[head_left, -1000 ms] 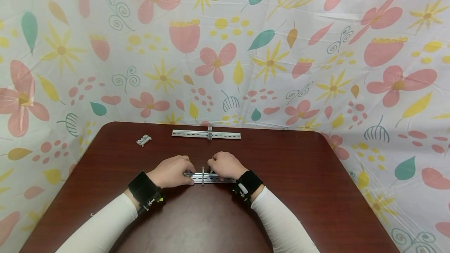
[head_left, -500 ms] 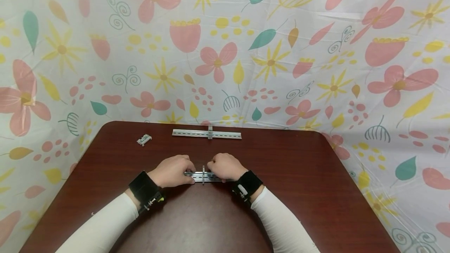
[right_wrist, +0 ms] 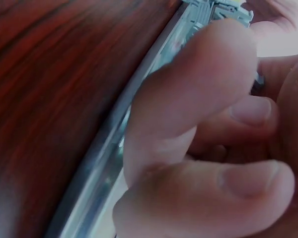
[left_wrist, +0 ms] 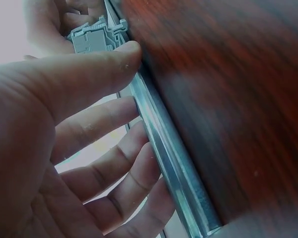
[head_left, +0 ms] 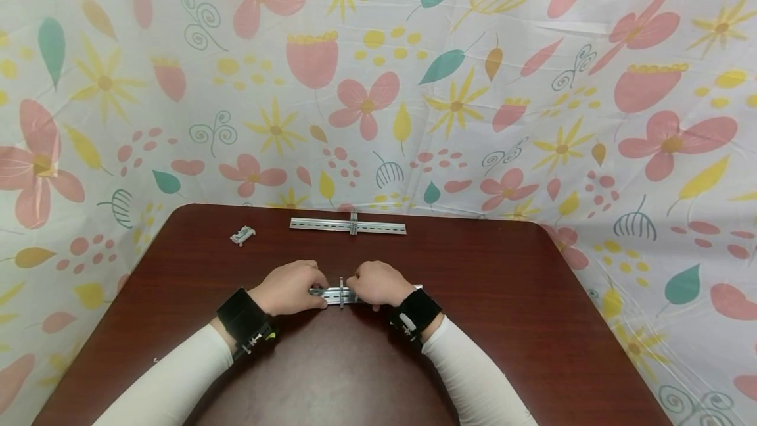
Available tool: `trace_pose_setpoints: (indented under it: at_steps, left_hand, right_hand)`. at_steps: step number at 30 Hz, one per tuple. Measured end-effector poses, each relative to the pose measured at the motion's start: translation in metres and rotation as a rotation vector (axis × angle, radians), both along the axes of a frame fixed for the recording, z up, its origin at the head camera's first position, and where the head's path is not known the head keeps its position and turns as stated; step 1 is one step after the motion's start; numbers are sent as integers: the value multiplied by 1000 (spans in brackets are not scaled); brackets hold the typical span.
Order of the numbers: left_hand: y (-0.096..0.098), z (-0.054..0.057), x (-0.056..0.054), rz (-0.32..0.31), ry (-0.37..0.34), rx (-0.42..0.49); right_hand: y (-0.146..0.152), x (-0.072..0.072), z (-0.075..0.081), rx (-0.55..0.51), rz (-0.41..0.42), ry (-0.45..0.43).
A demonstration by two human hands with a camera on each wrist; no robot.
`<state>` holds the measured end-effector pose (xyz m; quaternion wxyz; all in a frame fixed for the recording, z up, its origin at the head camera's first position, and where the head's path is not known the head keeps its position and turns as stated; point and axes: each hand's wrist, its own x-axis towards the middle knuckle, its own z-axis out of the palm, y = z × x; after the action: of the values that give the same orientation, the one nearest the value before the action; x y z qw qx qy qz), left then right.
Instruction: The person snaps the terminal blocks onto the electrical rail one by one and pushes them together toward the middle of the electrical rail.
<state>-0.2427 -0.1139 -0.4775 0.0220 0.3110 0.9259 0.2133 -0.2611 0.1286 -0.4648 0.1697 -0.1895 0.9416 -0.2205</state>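
A slotted metal DIN rail lies on the table before me, with an upright grey terminal block seated across it. My left hand grips the rail's left part, thumb on the near edge and fingers along the far side. In the left wrist view the terminal block stands just past the thumb. My right hand is curled over the rail right of that block, pinching a second small terminal block mostly hidden under its fingers. In the right wrist view curled fingers lie along the rail.
Near the table's back edge lies another DIN rail with terminal blocks clipped near its middle. A loose pale terminal block lies at the back left of the brown table. A flowered cloth hangs behind.
The right hand has shifted slightly left and down toward the upright block, covering the small block at its fingertips. The rail's right end has swung away and shows beyond the wrist. The left hand keeps its grip.
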Motion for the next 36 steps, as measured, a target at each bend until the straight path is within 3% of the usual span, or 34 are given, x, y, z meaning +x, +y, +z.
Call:
trace_pose_setpoints:
  at_steps: [23, 36]
  left_hand:
    - [-1, -2, -2, -3, -5, 0]
    - [1, 2, 1, 7, -16, -6]
  right_hand:
    - [-6, 5, 1, 72, 44, 22]
    - [-8, 12, 3, 133, 80, 53]
